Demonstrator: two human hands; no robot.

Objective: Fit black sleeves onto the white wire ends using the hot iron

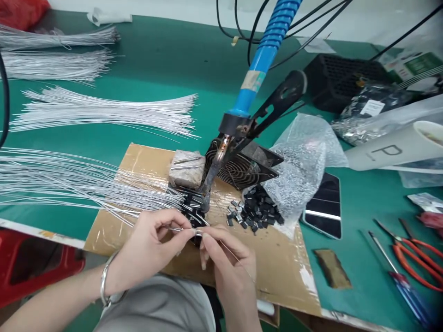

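My left hand [148,251] is closed in a pinch on a thin silvery wire near the front of the cardboard sheet. Its fingertips meet those of my right hand [231,269], which pinches the same line of wire; a thin end [242,267] trails across its palm. A tiny piece at the meeting point is mostly hidden by the fingers. Just beyond, loose silvery wires [138,191] end among small black parts [194,207]. Over these, a blue-handled soldering iron [258,69] points tip down, held in a black clamp [277,103].
On the cardboard [277,276] stand a pale block [187,170], a round-grilled fan [238,173] and a pile of black parts [261,207]. Rightward lie bubble wrap [297,161], a phone [323,205], a screwdriver [398,281] and orange-handled pliers [415,258]. More wire bundles [107,110] lie leftward.
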